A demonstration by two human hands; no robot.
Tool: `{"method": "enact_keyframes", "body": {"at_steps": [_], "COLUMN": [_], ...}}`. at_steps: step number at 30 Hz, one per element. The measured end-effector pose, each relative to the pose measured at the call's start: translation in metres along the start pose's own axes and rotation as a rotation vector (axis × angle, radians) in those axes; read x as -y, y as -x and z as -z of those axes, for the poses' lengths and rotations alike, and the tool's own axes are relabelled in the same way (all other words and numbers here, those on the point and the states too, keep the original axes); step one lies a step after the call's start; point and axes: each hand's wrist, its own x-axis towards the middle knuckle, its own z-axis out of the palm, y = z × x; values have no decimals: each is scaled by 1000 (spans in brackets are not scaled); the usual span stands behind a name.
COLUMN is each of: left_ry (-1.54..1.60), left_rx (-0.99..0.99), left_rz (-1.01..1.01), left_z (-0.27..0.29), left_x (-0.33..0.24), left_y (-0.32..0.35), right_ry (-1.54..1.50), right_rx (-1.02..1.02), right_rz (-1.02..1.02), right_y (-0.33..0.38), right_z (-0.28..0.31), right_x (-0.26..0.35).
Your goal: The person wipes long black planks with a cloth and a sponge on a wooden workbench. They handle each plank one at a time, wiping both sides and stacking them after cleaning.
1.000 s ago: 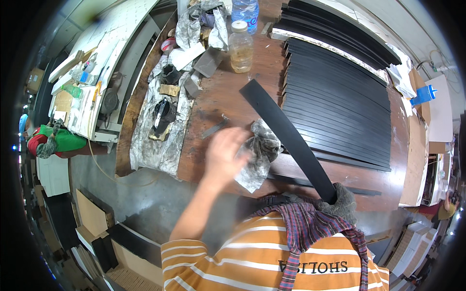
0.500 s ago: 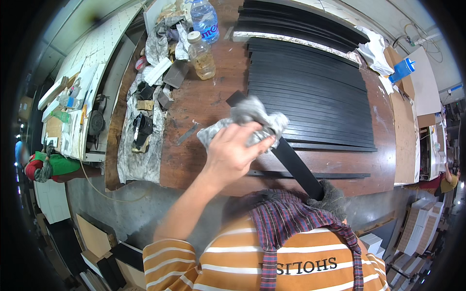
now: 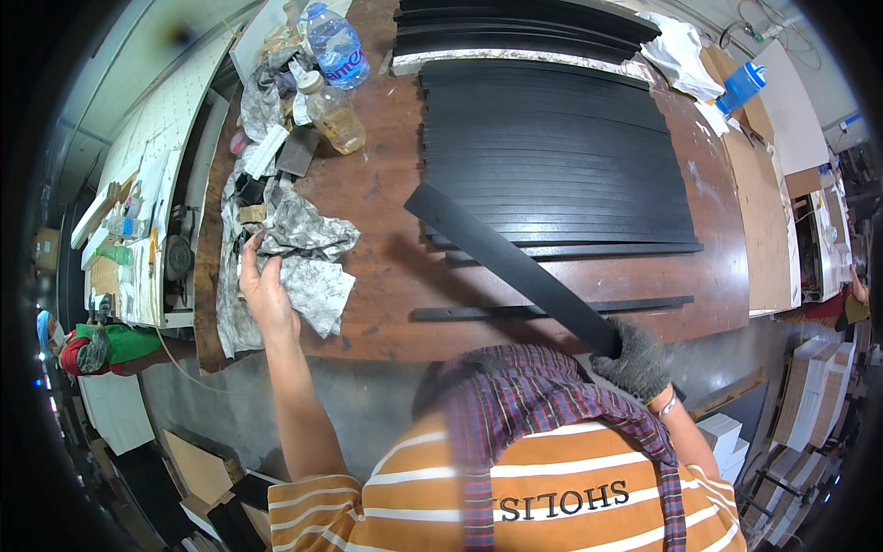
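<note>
My gloved right hand [image 3: 636, 359] is closed around the lower end of a flat black strip [image 3: 515, 262]. The strip slants up and to the left above the table, a small hole near its far end. At the table's left side my bare left hand [image 3: 269, 293] has its fingers apart, touching the edge of a crumpled, grey-smeared rag [image 3: 311, 228]. Some fingertips are hidden by the rag. Beneath lies a stained cloth [image 3: 241, 317]. Many similar black strips [image 3: 552, 156] lie side by side across the table, and one separate strip [image 3: 552, 308] lies nearer me.
A large water bottle [image 3: 337, 46] and a jar of yellowish liquid [image 3: 333, 118] stand at the back left of the brown table [image 3: 382, 331]. Grey blocks [image 3: 297, 151] lie near them. A blue bottle [image 3: 741, 87] is at the far right. Another person [image 3: 110, 345] is at the far left.
My left hand and the rag have moved off the black strip, leftward to the stained cloth. The rag now lies spread there. My right hand still holds the strip, which is now uncovered.
</note>
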Motion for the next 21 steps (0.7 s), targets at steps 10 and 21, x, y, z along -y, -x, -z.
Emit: {"method": "enact_keyframes", "body": {"at_steps": [10, 21], "left_ry": [267, 106], "left_rx": [66, 87], "left_rz": [141, 176], "left_z": [-4, -8], "left_x": [-18, -8], "left_y": [25, 53], "right_ry": [267, 161], "right_rx": [-40, -110], "right_rz": [433, 294], "right_y": [-64, -112], "right_z": [36, -1], "right_x": [-65, -92]}}
